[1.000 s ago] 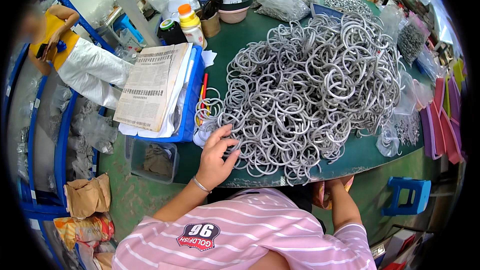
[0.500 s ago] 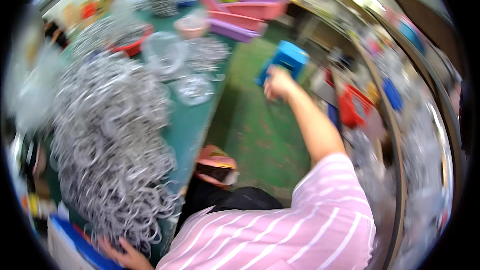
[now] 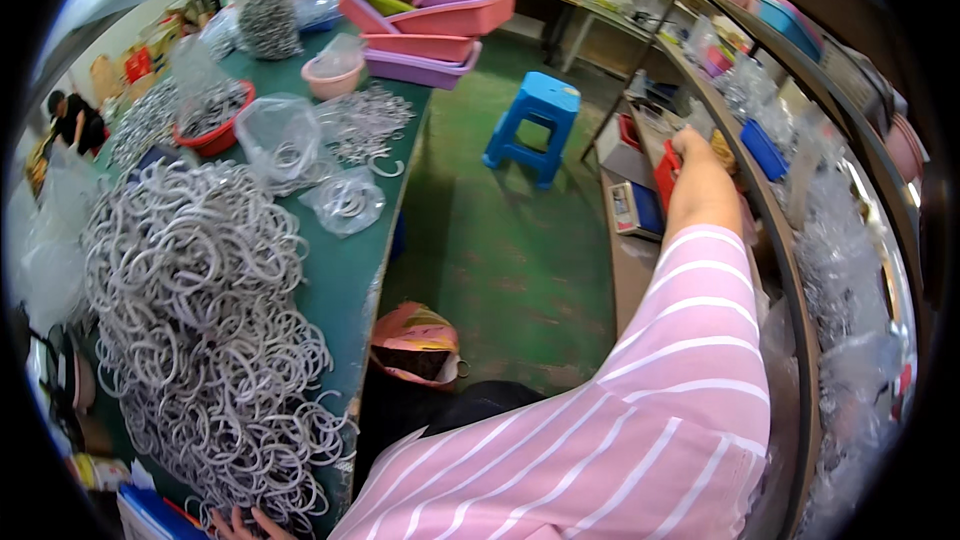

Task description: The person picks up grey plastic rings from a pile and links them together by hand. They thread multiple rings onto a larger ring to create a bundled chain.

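A big heap of silvery-grey open rings (image 3: 205,310) covers the near left of the green table. At its near edge my left hand (image 3: 252,525) shows only in part, at the bottom of the view, its fingers spread against the rings. My right arm stretches out to the shelf on the right. There my right hand (image 3: 688,143) is beside a red plastic bin (image 3: 667,172), close to a clear plastic bag (image 3: 698,120). The fingers of that hand are mostly hidden, so whether it grips anything does not show.
A blue stool (image 3: 535,125) stands on the green floor (image 3: 500,260). Stacked pink and purple basins (image 3: 430,45) rise at the table's far end. Bagged rings (image 3: 345,202) and a red bowl (image 3: 215,125) lie beyond the heap. Farther left is another person (image 3: 75,122).
My right hand has swung right, from in front of the blue stool to the shelf by the red bin. My left hand stays at the heap, lower in view. The view has turned rightward.
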### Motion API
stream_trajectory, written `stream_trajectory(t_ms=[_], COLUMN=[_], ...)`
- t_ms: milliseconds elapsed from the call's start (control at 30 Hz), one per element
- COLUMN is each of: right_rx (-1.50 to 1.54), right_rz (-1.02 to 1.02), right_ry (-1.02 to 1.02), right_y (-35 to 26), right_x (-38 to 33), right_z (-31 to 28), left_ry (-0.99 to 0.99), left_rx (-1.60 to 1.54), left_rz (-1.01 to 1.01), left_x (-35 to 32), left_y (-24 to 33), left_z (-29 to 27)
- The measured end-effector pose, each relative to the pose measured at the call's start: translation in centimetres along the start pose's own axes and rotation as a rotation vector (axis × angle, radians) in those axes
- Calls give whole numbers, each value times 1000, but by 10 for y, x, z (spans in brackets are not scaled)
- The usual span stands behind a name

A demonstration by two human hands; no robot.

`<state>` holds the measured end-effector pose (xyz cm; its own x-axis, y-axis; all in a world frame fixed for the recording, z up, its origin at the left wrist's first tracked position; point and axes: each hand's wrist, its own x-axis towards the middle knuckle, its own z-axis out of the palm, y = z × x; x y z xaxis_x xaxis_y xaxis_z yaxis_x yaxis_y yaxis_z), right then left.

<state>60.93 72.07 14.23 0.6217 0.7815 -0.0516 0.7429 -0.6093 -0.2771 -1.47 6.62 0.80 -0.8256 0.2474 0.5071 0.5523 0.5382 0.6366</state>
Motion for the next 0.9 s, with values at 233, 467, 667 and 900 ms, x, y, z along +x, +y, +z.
stream_trajectory(t_ms=[233,467,667,900], right_rx=[420,-28,32,406], right_rz=[-606,-1961,-2824,-3063], right_ry=[-655,-572,-654,-670], right_y=[-145,-190,-168,-139], right_x=[-125,-476,-638,-760], right_z=[31,34,88,122], left_ry=[-55,100,149,20], left_rx=[84,136,1,-6], left_rz=[-24,-100,-97,-59], left_x=[-9,-8,-18,-19], left_y=[-36,-13,-28,-23], left_z=[3,-6,-3,-19])
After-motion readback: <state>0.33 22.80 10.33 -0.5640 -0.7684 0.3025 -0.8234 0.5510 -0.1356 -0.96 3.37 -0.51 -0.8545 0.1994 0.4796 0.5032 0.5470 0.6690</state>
